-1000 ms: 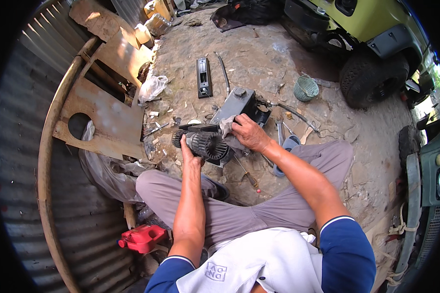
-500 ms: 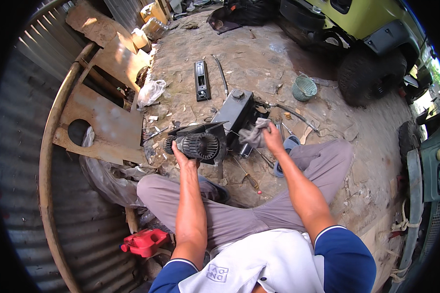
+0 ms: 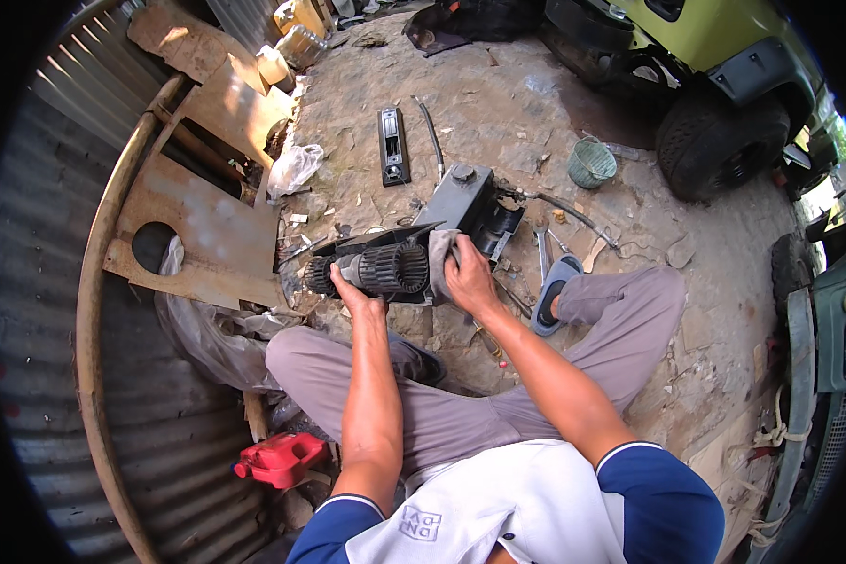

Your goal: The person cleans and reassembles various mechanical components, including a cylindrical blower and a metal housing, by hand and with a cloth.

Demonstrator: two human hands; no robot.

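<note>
Holding a finned black blower just before a grey box, with wider room toward the green basket.
Clasping its grey middle in the left hand, gripping a rag at its right end in the right hand.

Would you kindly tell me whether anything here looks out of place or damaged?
Mostly clutter: a crumpled plastic bag lies on the littered ground, and a wrench lies loose by the sandal. The panel at left is blotched brown, perhaps rusty. No damage is clear on the finned unit in the left hand.
</note>
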